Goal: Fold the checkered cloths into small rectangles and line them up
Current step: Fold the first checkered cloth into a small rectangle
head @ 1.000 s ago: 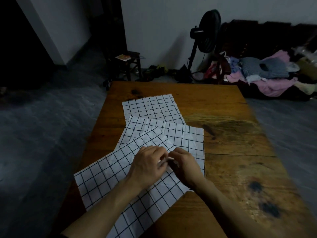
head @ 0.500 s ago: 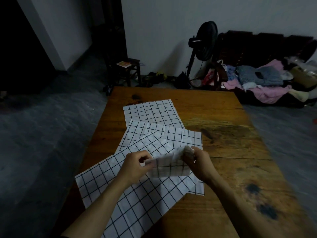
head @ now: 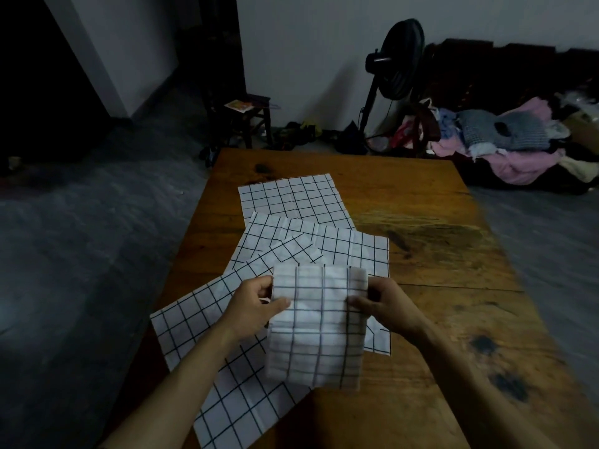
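Left hand (head: 256,306) and right hand (head: 382,303) pinch upper side edges of small checkered cloth (head: 316,325), thumbs on front, other fingers curled behind. Cloth lifted, hanging above wooden table (head: 453,254). Three more checkered cloths lie flat, overlapping, on table: near one (head: 207,322), middle (head: 353,251), far (head: 291,199).

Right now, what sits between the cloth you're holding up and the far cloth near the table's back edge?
In the head view, two flat checkered cloths lie between the held cloth and the far cloth: a middle cloth and the near cloth overlapping it.
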`<state>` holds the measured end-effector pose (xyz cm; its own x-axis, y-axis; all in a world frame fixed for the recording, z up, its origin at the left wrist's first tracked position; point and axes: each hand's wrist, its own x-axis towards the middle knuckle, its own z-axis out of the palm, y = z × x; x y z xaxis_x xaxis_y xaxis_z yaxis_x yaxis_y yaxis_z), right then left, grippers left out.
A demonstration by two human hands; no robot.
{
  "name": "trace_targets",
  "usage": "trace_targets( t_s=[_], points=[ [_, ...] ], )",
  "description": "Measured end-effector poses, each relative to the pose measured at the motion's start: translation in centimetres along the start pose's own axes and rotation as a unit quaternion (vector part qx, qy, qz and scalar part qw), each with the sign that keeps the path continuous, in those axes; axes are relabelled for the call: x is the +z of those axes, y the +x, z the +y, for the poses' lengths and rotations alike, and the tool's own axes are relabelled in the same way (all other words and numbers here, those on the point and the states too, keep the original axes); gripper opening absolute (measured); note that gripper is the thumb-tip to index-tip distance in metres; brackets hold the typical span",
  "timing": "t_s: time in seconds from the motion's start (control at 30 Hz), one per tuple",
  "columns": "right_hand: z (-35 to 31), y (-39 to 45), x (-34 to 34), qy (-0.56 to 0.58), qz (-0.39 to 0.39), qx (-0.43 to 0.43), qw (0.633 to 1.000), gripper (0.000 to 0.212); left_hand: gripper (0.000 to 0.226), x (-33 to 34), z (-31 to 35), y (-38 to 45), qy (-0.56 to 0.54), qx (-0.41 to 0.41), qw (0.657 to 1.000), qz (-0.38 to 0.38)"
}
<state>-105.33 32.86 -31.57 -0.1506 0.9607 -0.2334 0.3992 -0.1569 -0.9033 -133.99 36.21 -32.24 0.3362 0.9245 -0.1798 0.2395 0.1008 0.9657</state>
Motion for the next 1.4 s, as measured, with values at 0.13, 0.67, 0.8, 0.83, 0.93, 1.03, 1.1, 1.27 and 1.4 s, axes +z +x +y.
trace_targets(
  t_s=[0.13, 0.67, 0.8, 0.83, 0.93, 1.03, 1.1, 1.27, 1.4],
  points=[
    [1.3, 0.3, 0.6, 0.022, 0.012, 0.021, 0.999, 0.013, 0.021, 0.9, -2.0, 0.4, 0.025, -0.044, 0.999, 0.01],
    [8.2, 0.8, 4.4, -0.218, 0.039, 0.018, 0.975, 0.019, 0.02, 4.0, -8.8, 1.2, 0.173, -0.068, 0.981, 0.052],
    [8.5, 0.2, 4.0, -0.277, -0.04, -0.009, 0.96, 0.025, 0.027, 2.9, -9.5, 0.3, 0.25, -0.065, 0.965, -0.03],
    [8.7, 0.0, 3.8, -0.3, -0.075, -0.012, 0.951, 0.032, 0.029, 2.6, -9.5, -0.1, 0.318, -0.049, 0.944, -0.07],
    [9.7, -0.7, 3.4, -0.346, -0.155, 0.0, 0.925, 0.062, 0.043, 2.2, -9.6, -1.8, 0.503, 0.003, 0.846, -0.176],
    [10.3, -1.0, 3.8, -0.341, -0.117, -0.013, 0.933, 0.047, 0.043, 2.3, -9.8, -2.5, 0.52, 0.013, 0.836, -0.175],
    [10.3, -1.0, 4.3, -0.331, -0.062, -0.03, 0.941, 0.029, 0.029, 2.6, -9.9, -2.1, 0.498, 0.019, 0.856, -0.136],
    [9.8, -1.1, 6.5, -0.398, 0.022, -0.003, 0.917, 0.032, 0.031, 4.0, -10.1, -0.7, 0.491, 0.057, 0.863, -0.108],
    [8.5, -1.2, 8.4, -0.415, 0.045, 0.001, 0.909, 0.048, 0.058, 5.9, -9.4, -0.2, 0.525, 0.072, 0.837, -0.136]
  ],
)
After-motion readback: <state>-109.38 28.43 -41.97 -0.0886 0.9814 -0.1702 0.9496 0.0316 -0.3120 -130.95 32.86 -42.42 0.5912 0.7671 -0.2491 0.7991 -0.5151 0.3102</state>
